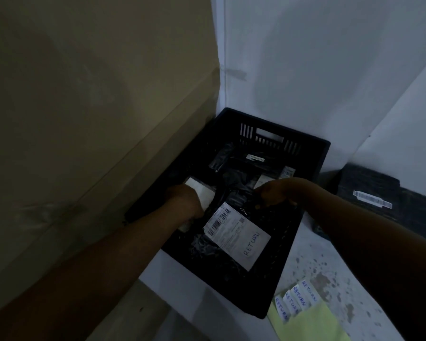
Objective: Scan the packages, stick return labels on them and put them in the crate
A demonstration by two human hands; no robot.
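Observation:
A black plastic crate (313, 153) stands in the corner. Inside it lies a black plastic-wrapped package (207, 247) with a white shipping label marked RETURN (239, 236). Both my hands reach into the crate. My left hand (186, 201) grips the package's left edge, next to a white parcel (199, 189). My right hand (273, 193) pinches the package's far edge with curled fingers. More dark packages (234, 166) lie deeper in the crate.
A big cardboard sheet (83, 119) leans at the left. White walls close the corner behind. A yellow sheet (310, 323) with several RETURN stickers (298, 297) lies on the speckled surface at the front right. Another dark crate (379, 193) with a barcode sits right.

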